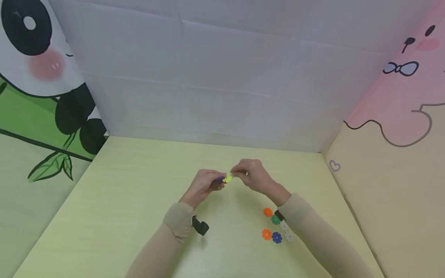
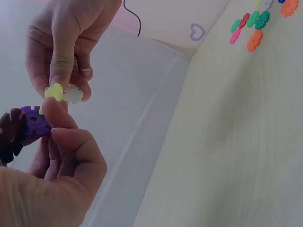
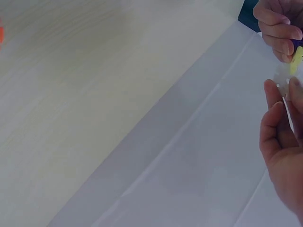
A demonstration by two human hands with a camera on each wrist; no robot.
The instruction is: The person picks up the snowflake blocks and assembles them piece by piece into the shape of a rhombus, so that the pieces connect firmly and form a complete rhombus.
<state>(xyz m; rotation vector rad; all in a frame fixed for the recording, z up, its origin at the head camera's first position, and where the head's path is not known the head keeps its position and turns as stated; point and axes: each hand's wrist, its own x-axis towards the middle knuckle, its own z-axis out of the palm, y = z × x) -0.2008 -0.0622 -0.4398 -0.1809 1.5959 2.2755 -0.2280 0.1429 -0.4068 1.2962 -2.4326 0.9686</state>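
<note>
Slotted plastic snowflake discs are joined in a short chain between the two hands, above the table. My left hand (image 1: 203, 184) pinches the chain near a purple disc (image 2: 35, 120), with a dark brown disc (image 2: 11, 127) beyond it. A yellow disc (image 2: 54, 91) stands between the fingertips of both hands. Beside it, my right hand (image 1: 255, 175) pinches a whitish translucent disc (image 2: 74, 94), which meets the yellow one at its edge. Fingers cover part of the chain.
Loose discs lie on the table (image 1: 139, 200) by the right forearm, among them orange (image 1: 266, 234), blue (image 1: 277, 237), green (image 1: 275, 219) and white (image 1: 289, 236) ones. A pale wall (image 1: 215, 77) closes off the far side, with printed panels left and right.
</note>
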